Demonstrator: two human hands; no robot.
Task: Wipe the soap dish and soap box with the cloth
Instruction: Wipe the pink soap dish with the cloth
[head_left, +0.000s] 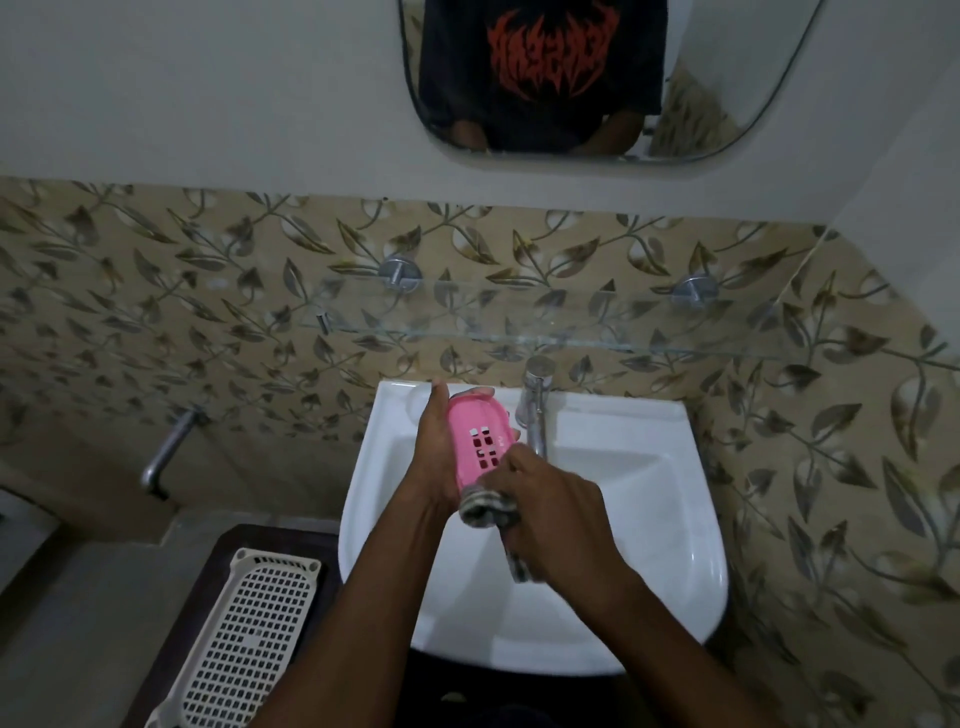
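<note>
While held over the sink (623, 467), the pink soap dish (475, 441) sits tilted in the left grip (434, 457), which curls round its long edges. Right grip (556, 525) bunches the cloth (488, 506) against its lower end. Judged: light, rigid, slotted plastic, likely slippery if wet; edge hold suits.

The dish (480, 441) is pink plastic, oval, with a patch of small rectangular slots in its base. It is held tilted above the sink (374, 467), its hollow side facing up and its long axis running away from the person. The left hand (434, 457) grips it along its left edge. The cloth (488, 512), checked in dark and pale, is bunched in the right hand (556, 519) and touches the dish's near end; a tail hangs under that hand.
</note>
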